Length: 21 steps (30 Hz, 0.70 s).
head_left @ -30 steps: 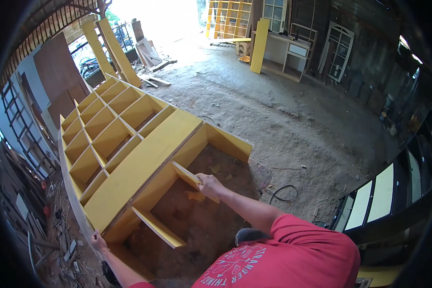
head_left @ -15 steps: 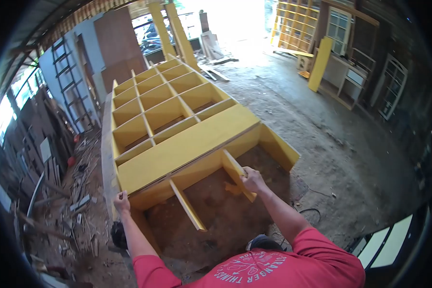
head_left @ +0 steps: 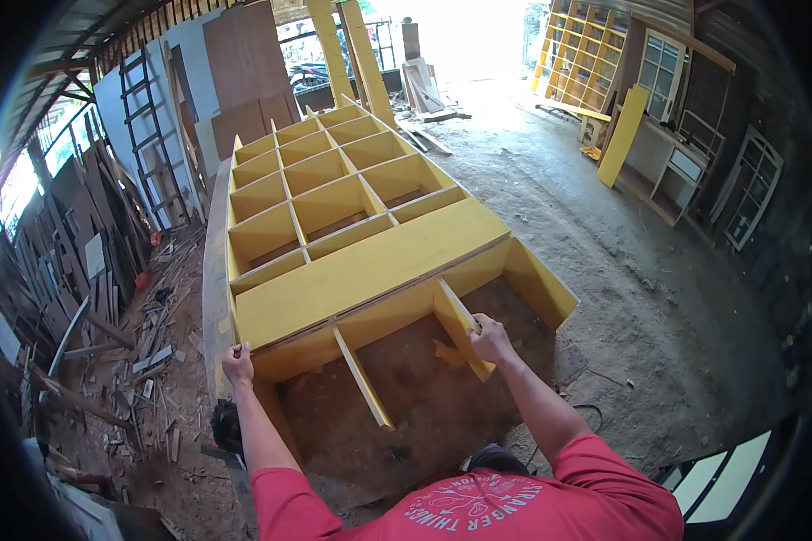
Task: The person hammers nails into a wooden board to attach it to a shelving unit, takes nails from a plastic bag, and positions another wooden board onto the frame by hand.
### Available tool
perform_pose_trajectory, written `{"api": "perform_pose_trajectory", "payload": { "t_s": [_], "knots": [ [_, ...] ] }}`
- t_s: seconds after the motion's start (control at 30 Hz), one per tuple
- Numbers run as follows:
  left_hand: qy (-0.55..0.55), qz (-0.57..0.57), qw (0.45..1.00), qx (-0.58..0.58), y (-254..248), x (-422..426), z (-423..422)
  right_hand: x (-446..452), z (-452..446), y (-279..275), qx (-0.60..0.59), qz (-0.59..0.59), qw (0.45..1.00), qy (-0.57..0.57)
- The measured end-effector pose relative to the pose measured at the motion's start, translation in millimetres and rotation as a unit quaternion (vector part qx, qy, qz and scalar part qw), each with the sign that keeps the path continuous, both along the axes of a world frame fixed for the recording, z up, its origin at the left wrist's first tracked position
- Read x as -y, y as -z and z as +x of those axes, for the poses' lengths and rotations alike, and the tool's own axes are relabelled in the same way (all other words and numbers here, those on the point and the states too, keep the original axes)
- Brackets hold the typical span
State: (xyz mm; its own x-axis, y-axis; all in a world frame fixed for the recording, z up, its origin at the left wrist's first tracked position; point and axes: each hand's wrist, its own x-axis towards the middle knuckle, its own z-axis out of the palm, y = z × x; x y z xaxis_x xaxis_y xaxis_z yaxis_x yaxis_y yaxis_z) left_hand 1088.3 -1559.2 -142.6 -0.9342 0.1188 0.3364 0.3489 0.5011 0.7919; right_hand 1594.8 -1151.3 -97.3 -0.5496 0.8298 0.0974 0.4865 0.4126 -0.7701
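Observation:
A large yellow wooden shelf unit (head_left: 370, 270) lies on its back before me, divided into several open compartments, with a wide flat board across its near part. At its near left corner my left hand (head_left: 237, 363) is closed on the edge of the side panel. My right hand (head_left: 490, 340) grips the top edge of a divider panel (head_left: 456, 311), which juts toward me from the crosswise board. Left of it a second divider panel (head_left: 363, 379) sticks out, touched by neither hand. The parts of the panels under my fingers are hidden.
Wood scraps (head_left: 153, 361) litter the ground on the left, beside leaning dark boards (head_left: 72, 243). A ladder (head_left: 149, 135) leans at the back left. On the right stand a yellow plank (head_left: 624, 135), a cabinet (head_left: 663, 176) and a window frame (head_left: 754, 187). A cable (head_left: 591, 410) lies near my right arm.
My view has shifted a little, so the shelf unit and surroundings appear farther right and slightly lower. Both hands keep their holds at the same places on the unit.

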Motion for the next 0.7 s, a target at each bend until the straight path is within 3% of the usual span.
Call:
{"api": "perform_pose_trajectory", "payload": {
  "t_s": [0.23, 0.7],
  "knots": [
    [0.001, 0.004, 0.999, 0.038, -9.1, -1.8, 7.5, 2.4, 0.6, -3.9, -0.002, -0.014, 1.000, 0.000],
    [0.007, -0.019, 1.000, 0.007, 7.3, -0.7, -6.3, 3.6, 1.1, -3.5, 0.025, -0.003, 1.000, -0.005]
  ]
}}
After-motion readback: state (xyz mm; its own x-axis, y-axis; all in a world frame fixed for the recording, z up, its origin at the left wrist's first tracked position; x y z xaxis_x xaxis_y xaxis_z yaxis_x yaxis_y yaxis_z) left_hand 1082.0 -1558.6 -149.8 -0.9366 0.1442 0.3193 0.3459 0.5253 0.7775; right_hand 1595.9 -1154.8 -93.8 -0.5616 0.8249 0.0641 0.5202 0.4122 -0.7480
